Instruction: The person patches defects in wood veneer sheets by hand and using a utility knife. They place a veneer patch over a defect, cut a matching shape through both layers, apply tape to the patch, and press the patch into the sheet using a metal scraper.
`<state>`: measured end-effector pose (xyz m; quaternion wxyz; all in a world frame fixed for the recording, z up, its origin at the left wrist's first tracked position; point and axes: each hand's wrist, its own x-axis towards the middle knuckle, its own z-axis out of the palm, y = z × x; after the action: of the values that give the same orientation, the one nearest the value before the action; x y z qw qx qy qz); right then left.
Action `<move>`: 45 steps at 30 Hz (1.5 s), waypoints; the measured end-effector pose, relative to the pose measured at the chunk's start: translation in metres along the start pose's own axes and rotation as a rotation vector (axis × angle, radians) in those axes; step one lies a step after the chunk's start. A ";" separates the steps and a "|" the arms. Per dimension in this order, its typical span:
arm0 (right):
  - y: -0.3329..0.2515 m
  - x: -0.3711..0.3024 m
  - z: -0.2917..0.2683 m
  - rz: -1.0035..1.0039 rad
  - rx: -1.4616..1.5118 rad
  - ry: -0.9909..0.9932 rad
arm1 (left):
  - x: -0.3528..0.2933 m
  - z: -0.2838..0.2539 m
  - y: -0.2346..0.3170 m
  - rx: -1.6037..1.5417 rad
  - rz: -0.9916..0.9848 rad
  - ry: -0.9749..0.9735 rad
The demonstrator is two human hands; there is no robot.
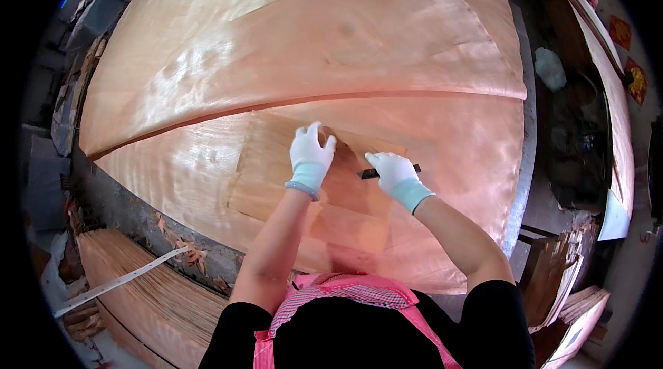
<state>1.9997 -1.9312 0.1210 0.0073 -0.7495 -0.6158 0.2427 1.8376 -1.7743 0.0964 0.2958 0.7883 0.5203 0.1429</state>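
Note:
My left hand point(312, 151), in a white glove with a mint cuff, is over a rectangular patch of thin wood veneer point(266, 155). Its fingers are bent, with thumb and forefinger apart; a brown spot shows between them, and I cannot tell whether it is a loose scrap. My right hand point(395, 174), gloved alike, is closed around a dark, flat, knife-like tool point(369, 174) whose ends stick out on both sides. Beneath both hands lies a large pinkish veneer sheet point(469, 155). Another big sheet point(359, 37) covers its far part, the near edge running across in front of my hands.
Stacked veneer point(148, 289) stands at the lower left, with a pale perforated strip point(124, 280) over it. More veneer bundles point(552, 272) are at the lower right. A grey table edge point(521, 182) borders the sheets on the right. Beyond it lies a clear plastic bundle point(550, 69).

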 end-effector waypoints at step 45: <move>-0.364 -0.091 -0.168 -0.816 0.846 0.390 | -0.328 -0.157 -0.195 -0.063 0.220 0.476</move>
<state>1.7159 -1.8789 0.4140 0.5086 -0.4164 -0.6904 0.3022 1.4733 -1.9655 0.1263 0.1724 0.7747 0.4818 0.3716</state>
